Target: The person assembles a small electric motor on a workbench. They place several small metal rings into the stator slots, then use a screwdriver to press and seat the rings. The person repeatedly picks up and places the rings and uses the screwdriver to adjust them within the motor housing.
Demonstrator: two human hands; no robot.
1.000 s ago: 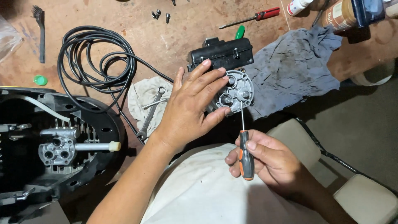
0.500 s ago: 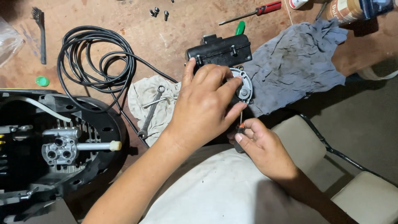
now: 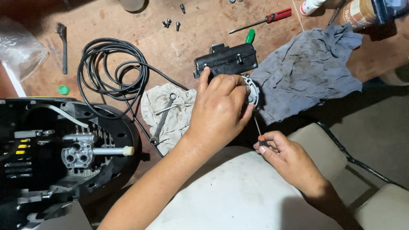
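Metal housing (image 3: 253, 91), round, grey and ribbed, sits on the brown worktop (image 3: 179, 47) just below a black plastic box (image 3: 226, 59) and at the left edge of a crumpled grey cloth (image 3: 311, 72). Most of it is hidden under the left hand (image 3: 221, 110), which lies palm down over it with fingers curled round its rim; the grip is closed on the housing, and the fingertips also touch the black box above. The right hand (image 3: 285, 157) is lower, near the person's lap, pinched shut around a screwdriver (image 3: 259, 133) with an orange and black handle. Its thin shaft slants up toward the lower edge of the housing; whether the tip touches the metal cannot be told, since the left hand covers that spot.

Left of the left hand lies a dirty white rag (image 3: 170, 113) with a spanner (image 3: 162, 119) resting across it. A coiled black cable (image 3: 113, 70) lies further left, one strand running toward the black box. At the far left stands a large black machine casing (image 3: 106, 140), opened, with a grey metal pump block (image 3: 79, 153) and a rod inside. A small wire brush (image 3: 63, 42), a green cap (image 3: 63, 90) and a clear plastic bag (image 3: 19, 47) lie near the top left. Along the top edge are a few loose bolts (image 3: 172, 23), a red-handled screwdriver (image 3: 262, 21), a green handle (image 3: 250, 35) behind the box, and a brown can (image 3: 362, 12).
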